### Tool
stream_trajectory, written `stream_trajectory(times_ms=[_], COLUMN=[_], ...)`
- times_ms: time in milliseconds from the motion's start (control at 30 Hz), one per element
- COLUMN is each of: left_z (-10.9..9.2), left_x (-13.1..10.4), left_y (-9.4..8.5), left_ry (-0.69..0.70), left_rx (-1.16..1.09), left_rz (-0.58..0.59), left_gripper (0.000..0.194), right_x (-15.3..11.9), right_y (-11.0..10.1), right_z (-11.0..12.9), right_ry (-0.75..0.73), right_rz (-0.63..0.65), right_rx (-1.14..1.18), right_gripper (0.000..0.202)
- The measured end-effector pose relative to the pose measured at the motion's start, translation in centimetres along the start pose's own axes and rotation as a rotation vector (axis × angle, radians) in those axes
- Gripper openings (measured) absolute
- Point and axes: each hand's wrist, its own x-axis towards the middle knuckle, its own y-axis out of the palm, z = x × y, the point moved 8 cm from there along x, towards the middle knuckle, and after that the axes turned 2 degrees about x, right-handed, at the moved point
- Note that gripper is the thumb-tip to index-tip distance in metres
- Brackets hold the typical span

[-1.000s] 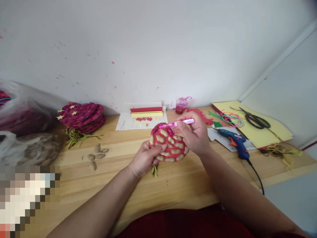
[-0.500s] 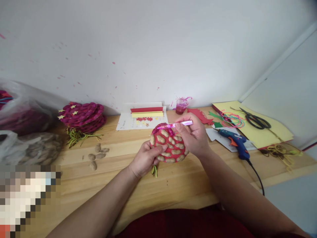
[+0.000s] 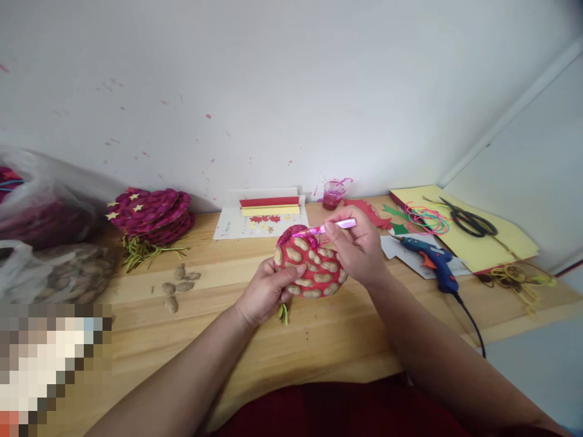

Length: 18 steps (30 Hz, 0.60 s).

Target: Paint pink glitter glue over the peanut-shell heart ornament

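My left hand point(image 3: 268, 290) grips the lower left of a round red disc point(image 3: 322, 278) covered with peanuts, its thumb lying across the front. Peanuts along the disc's top are painted magenta, while the others are bare tan shells. Between the thumb and fingers of my right hand point(image 3: 357, 246) is a paintbrush point(image 3: 340, 225), stained pink. Its tip lies against the painted peanuts at the upper edge. Green and yellow strands point(image 3: 284, 313) hang below the disc. Behind it stands a plastic cup point(image 3: 334, 194) of magenta paint.
Painted peanut discs point(image 3: 152, 212) are stacked at left, near loose peanuts point(image 3: 175, 286) and a plastic bag of peanuts point(image 3: 68, 273). Paper stars lie on a white sheet point(image 3: 232, 226). To the right are a blue glue gun point(image 3: 432, 258), its cord, black scissors point(image 3: 473, 220) and yellow paper point(image 3: 510, 243).
The brush tip has shifted slightly to the right along the disc's painted upper edge. My left hand keeps its hold on the disc in nearly the same place.
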Motion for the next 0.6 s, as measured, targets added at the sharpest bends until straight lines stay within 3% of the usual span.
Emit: stream_trajectory(times_ms=[600], left_z=[0.1], left_x=[-0.07], left_y=[0.04], left_ry=[-0.003], left_rx=[0.021], left_rz=[-0.001], left_gripper=[0.054], right_x=[-0.12], right_y=[-0.05], right_z=[-0.3], right_ry=[0.016], right_rz=[-0.019], right_rx=[-0.018], right_gripper=[0.013])
